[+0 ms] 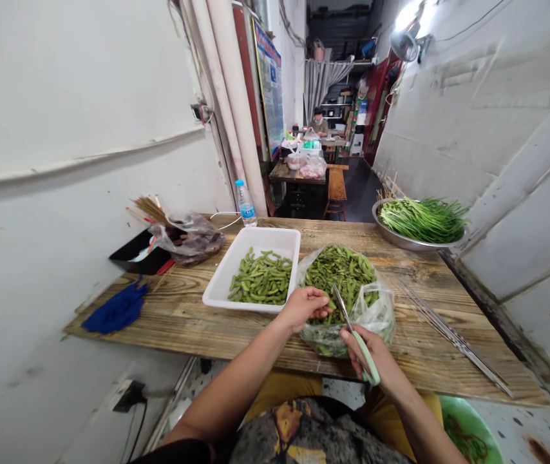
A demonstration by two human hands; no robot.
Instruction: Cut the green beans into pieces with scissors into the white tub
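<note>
My right hand [369, 351] is closed around the light green handle of a pair of scissors [342, 304], whose blades point up and left over the pods. My left hand [306, 308] is pinched on a green soybean pod [331, 305] close to the blades. Both hands are at the near side of a clear plastic bag [384, 306] filled with green soybean pods [340, 267]. Left of the bag stands a white plastic tray [217, 283] with a heap of pods [263, 277] inside.
Metal skewers [463, 341] lie at the right of the wooden table [183, 328]. A steel bowl [415, 243] of green chives stands behind them. A water bottle [246, 205], a black box [132, 258], a plastic bag [198, 241] and a blue cloth [116, 309] are leftward. A person [320, 122] sits far back.
</note>
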